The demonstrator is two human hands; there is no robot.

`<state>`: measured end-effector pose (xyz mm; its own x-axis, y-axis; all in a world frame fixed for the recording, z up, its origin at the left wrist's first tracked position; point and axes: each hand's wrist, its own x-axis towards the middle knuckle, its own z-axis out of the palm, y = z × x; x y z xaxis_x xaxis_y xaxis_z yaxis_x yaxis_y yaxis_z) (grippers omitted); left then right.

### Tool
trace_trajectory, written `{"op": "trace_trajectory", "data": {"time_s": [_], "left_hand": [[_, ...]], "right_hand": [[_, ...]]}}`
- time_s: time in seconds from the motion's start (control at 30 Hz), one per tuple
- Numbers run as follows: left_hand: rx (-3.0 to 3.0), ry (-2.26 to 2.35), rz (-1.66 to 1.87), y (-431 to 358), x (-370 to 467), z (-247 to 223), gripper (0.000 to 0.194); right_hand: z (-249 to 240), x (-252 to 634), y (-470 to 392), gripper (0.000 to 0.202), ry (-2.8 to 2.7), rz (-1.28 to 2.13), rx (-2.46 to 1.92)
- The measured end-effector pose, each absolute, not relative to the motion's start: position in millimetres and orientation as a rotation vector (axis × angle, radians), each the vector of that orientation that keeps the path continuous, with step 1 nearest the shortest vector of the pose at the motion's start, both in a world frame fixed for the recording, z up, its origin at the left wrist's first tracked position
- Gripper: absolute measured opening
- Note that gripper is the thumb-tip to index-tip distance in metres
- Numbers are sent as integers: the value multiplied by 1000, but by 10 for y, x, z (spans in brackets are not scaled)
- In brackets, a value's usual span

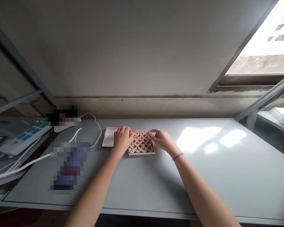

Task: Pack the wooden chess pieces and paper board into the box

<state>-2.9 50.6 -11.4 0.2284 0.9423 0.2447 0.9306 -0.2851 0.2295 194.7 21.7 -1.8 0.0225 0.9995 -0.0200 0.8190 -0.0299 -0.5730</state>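
A shallow white box (142, 154) lies on the desk, filled with round wooden Chinese chess pieces in rows. Red characters mark the far rows; black ones mark the near rows, such as this piece (144, 149). My left hand (123, 137) is closed over the box's left side, hiding some pieces at the far left. At the upper right corner is my right hand (162, 138), its index finger and thumb apart beside the red pieces; its other fingers are mostly hidden. The open lid (110, 137), white inside with a dark red edge, lies left of the box, partly behind my left hand.
On the left of the grey desk (156, 189) are a pixelated dark, flat item (72, 167), white cables and a white power strip (26, 138) with blue sockets. A wall stands behind. Metal posts flank the desk, and a window (262, 60) is at upper right.
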Motion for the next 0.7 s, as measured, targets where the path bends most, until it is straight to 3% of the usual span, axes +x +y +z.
{"op": "trace_trajectory", "data": {"time_s": [0.2,0.37,0.5,0.7], "left_hand": [[2306,1550,913,435,48,-2,7],[1950,1320,1099,341,154,96,17],[2192,1458,1073,428,54,27,20],[2442,1884,617,578,-92,-171,25]], "right_hand": [[-44,1714,151,37,-1899,220,-1387],[-131,1642,196,22,-1890,126,-1084],[-290,1894,432,19,-1616,48,-1283],[-651,2215,689,12,-1666,3,-1810]]}}
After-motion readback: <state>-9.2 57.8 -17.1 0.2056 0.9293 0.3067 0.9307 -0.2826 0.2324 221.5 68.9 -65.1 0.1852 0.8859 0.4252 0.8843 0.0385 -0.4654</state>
